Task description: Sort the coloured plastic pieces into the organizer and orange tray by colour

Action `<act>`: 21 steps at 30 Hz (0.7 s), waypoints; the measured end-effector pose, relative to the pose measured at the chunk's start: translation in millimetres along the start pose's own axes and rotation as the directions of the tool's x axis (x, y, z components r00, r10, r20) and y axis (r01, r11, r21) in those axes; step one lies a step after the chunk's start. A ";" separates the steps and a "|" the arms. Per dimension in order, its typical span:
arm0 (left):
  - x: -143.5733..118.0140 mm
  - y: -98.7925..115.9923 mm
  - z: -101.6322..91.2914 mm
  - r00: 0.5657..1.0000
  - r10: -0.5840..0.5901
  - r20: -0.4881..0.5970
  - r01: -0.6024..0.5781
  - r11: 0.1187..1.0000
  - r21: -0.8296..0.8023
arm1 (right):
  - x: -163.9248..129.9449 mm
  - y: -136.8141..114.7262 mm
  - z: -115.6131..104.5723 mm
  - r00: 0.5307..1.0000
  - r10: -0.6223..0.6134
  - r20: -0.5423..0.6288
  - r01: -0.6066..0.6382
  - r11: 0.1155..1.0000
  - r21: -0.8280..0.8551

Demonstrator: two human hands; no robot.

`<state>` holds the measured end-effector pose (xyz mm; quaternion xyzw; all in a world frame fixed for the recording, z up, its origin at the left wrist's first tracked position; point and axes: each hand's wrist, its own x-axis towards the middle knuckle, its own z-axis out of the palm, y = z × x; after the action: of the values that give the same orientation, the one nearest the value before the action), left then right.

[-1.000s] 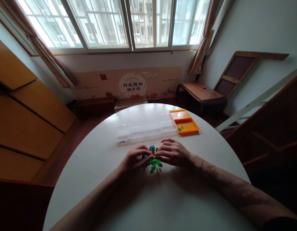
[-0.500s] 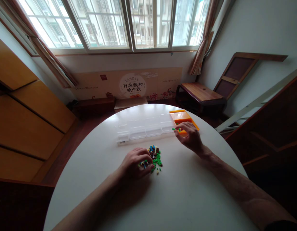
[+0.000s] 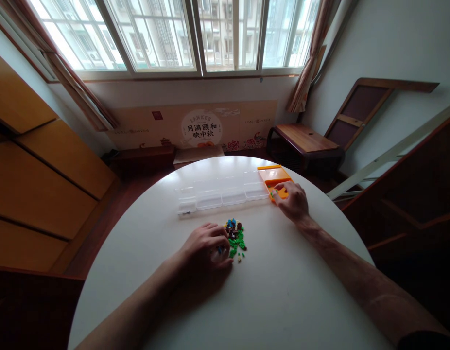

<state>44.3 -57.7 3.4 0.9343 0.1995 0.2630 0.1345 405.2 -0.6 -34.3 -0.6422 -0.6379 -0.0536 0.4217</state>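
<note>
A small heap of toy building bricks [image 3: 237,239], green, brown, blue and yellow, lies on the white round table. My left hand [image 3: 206,244] rests at the heap's left side, fingers curved and thumb apart, with a few blue pieces showing in the gap. What lies under its palm is hidden. Farther right, my right hand [image 3: 294,200] hovers over the near compartment of an orange box [image 3: 270,173]. A small green brick [image 3: 274,193] shows at its pinched thumb and fingertips. Some green bits are visible inside that compartment, partly covered by the hand.
Clear plastic boxes [image 3: 210,200] with raised lids stand in a row left of the orange one. The round table [image 3: 261,291] has a curved edge. Beyond it are a wooden chair [image 3: 305,138], a printed cardboard panel [image 3: 250,124] and a window.
My right hand has shifted slightly right with the green brick, from the orange box's left edge to over its near compartment. The left hand has stayed by the heap, its fingers slightly more curled.
</note>
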 end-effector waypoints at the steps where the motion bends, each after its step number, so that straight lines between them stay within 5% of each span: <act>1: -0.2 -0.2 0.0 1.000 0.003 0.002 -0.003 1.000 0.001 | -0.5 -1.9 -0.4 1.000 -0.009 0.001 0.008 1.000 0.016; 17: 0.6 -2.9 4.7 0.998 0.044 -0.047 -0.044 0.999 -0.006 | -7.2 -33.4 -8.8 0.968 -0.241 -0.069 0.250 0.950 0.188; 21: 1.1 -4.0 4.5 0.992 -0.012 -0.126 0.007 0.999 -0.041 | -12.4 -48.6 -15.5 0.921 -0.385 -0.052 0.383 0.878 0.286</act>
<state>46.4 -54.3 -1.3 0.9120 0.2067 0.3248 0.1416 368.2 -27.9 -9.0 -0.4342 -0.7546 -0.0400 0.4904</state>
